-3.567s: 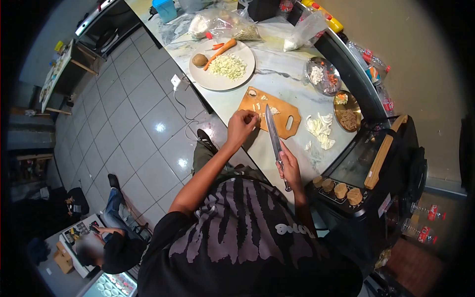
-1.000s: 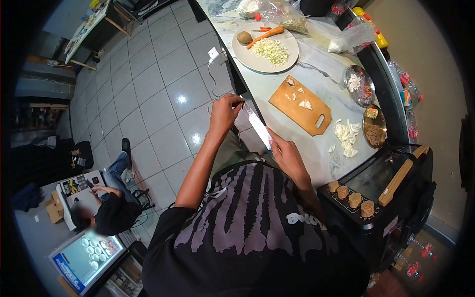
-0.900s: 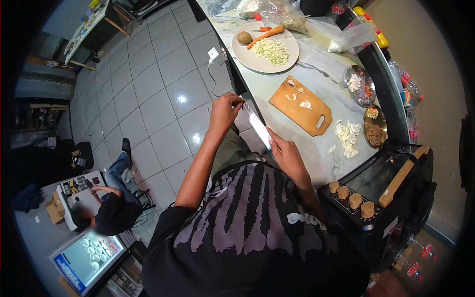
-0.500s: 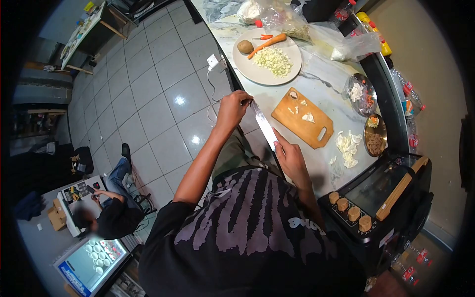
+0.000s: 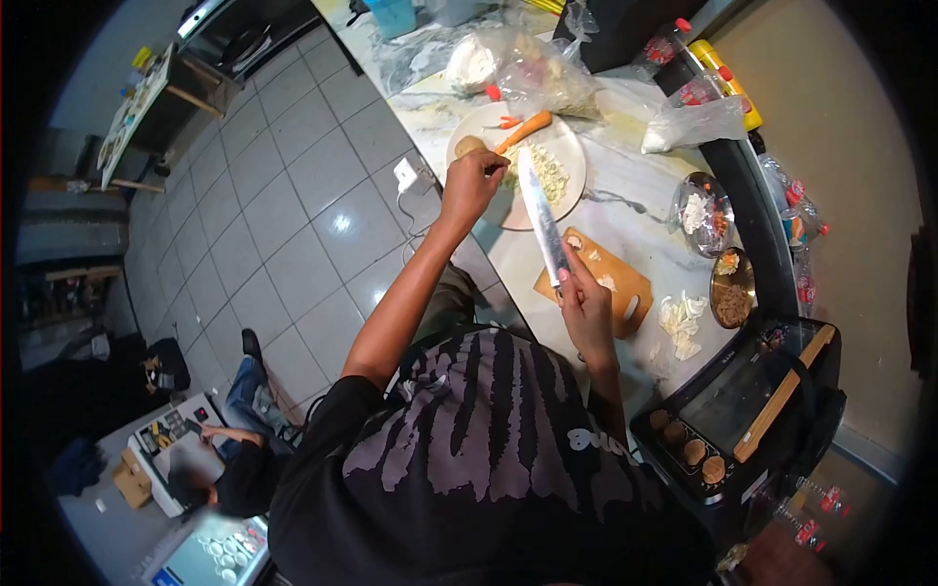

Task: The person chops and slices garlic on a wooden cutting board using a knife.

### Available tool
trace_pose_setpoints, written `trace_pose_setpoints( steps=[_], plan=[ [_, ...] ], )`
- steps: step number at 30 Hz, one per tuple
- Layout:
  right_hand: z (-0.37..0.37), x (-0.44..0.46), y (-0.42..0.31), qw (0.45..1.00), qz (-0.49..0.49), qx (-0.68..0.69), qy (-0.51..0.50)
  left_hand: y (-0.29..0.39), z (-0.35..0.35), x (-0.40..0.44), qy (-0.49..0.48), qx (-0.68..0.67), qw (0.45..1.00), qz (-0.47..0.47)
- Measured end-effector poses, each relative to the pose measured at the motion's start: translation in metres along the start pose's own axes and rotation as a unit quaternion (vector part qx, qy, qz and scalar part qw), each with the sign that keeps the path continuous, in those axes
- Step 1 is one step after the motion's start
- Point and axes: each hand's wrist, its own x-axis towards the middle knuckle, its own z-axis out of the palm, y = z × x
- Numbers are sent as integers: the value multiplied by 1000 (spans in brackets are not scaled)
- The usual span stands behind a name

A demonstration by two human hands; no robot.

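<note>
My right hand (image 5: 588, 311) is wrapped round the handle of a kitchen knife (image 5: 539, 210), its broad blade raised and pointing away over the plate. Fingertips pinched together, my left hand (image 5: 473, 188) is over the near left edge of the white plate (image 5: 576, 146); whatever is in the pinch is too small to make out. On that plate are a pile of pale chopped vegetable (image 5: 553, 178), a carrot (image 5: 528, 131), a partly covered potato (image 5: 469, 146) and small red chillies (image 5: 508, 123). Below the knife lies a wooden cutting board (image 5: 625, 281) with white scraps.
Pale peelings (image 5: 682, 322) lie right of the board. Two metal dishes of food (image 5: 721, 234) (image 5: 733, 308) stand near the wall, by a black toaster oven (image 5: 733, 400). Plastic bags (image 5: 542, 73) are at the back. A seated person (image 5: 249, 469) is at lower left.
Both hands have moved forward, away from my body, towards the plate. The left hand has come off the knife blade, and the knife now points over the chopped pile. The view has shifted.
</note>
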Motion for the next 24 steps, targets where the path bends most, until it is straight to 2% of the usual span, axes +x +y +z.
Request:
trace_pose_setpoints(
  steps=[7,9,12,14,16,18,20,22,24],
  plan=[
    [-7,18,-4,988,13,86,130,-5,20,14,-107,-92,988,55],
    [-12,18,-1,984,7,91,156,-6,21,16,-67,-103,986,116],
    [-22,7,11,972,26,115,202,6,18,10,-76,-108,988,75],
    [-28,-4,20,961,42,163,220,15,25,-1,-83,-113,986,93],
    [-36,-19,25,939,34,233,251,31,38,-21,-147,-118,973,132],
    [-39,-34,43,936,18,242,255,45,51,-43,-241,-65,951,182],
    [-42,-51,57,941,6,216,261,42,74,-68,-253,-60,931,257],
    [-44,-72,65,943,37,215,249,38,86,-91,-239,-57,940,236],
    [-45,-89,66,944,117,186,247,38,95,-108,-220,-55,950,214]
  ],
)
